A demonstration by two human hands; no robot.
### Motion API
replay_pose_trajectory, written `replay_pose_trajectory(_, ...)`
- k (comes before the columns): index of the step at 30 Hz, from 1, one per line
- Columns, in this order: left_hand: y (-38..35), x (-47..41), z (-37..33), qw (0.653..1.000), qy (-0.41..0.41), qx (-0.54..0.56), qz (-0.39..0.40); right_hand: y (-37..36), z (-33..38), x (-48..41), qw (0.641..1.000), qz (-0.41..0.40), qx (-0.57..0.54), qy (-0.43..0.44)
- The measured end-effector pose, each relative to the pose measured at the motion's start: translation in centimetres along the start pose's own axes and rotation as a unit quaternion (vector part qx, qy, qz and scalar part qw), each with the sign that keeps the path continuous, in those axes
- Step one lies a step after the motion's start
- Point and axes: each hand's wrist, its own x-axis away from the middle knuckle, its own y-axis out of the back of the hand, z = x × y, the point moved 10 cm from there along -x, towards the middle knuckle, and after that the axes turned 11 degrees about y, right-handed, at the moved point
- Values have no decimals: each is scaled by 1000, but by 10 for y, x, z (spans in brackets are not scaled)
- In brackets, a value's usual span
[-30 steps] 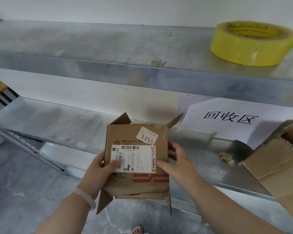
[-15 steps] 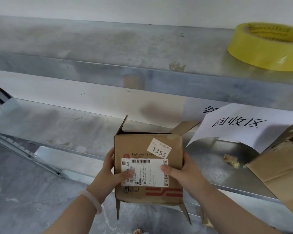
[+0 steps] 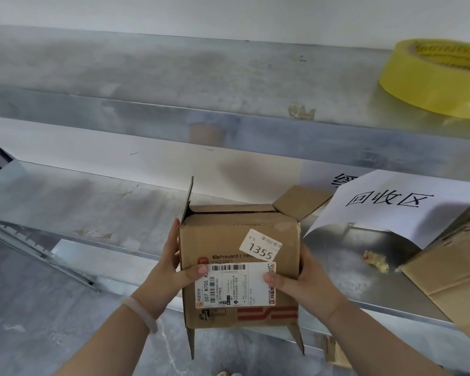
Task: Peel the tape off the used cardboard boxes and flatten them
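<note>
The small cardboard box (image 3: 228, 240) is held in the air between both hands, just on the near side of the lower shelf (image 3: 79, 207) and left of the paper sign (image 3: 391, 204). Its labelled face is turned up toward the camera. The left hand (image 3: 168, 270) has its grip wrapped round the box's left edge, thumb pressed on the shipping label (image 3: 236, 283) and fingers up the side wall. The right hand (image 3: 307, 283) mirrors it on the right edge, thumb on the label's right end; its fingers go behind the box and cannot be seen. Neither hand is nearer: the box sits squarely between the two grips. Its open axis runs from near to far, with the far flaps (image 3: 187, 199) standing free at one end and the near flaps (image 3: 297, 340) hanging loose below. With both ends apparently open, the box looks ready to flatten, probably by squeezing opposite side edges across that axis; whether any tape remains underneath cannot be told. A second cardboard box (image 3: 451, 270) lies on the shelf to the right, a crumpled tape scrap (image 3: 375, 260) beside it, and a yellow tape roll (image 3: 432, 80) sits on the shelf above.
</note>
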Motion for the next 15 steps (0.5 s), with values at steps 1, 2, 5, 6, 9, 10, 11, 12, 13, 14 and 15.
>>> replay_pose_trajectory(1,0,0,-2,1000,0,1,-1,-1,1,-2,1000,2,7,-2)
replay_pose_trajectory(2,0,0,-4,1000,-3,4,-4,-3,3,-3,1000,3,16,-1)
replay_pose_trajectory(5,4,1,-16,998,-32,-3,-47,-6,13,-8,999,-4,43,16)
replay_pose_trajectory(6,7,4,-26,994,-64,-26,-82,-8,16,-9,998,-6,53,22)
replay_pose_trajectory(9,18,36,-85,908,-259,-210,-253,-18,16,-8,997,-4,71,30)
replay_pose_trajectory(10,14,50,-109,853,-334,-275,-292,-23,16,-7,996,0,82,33)
replay_pose_trajectory(11,7,60,-128,801,-394,-335,-303,-27,15,-7,994,6,106,40)
replay_pose_trajectory(12,-3,63,-144,761,-428,-393,-288,-31,16,-7,989,13,138,48)
replay_pose_trajectory(13,-10,56,-152,743,-426,-449,-256,-35,17,-7,984,21,166,56)
replay_pose_trajectory(14,-14,40,-155,744,-382,-505,-214,-40,20,-7,978,35,195,68)
replay_pose_trajectory(15,-13,20,-149,755,-302,-557,-169,-48,24,-6,970,53,223,82)
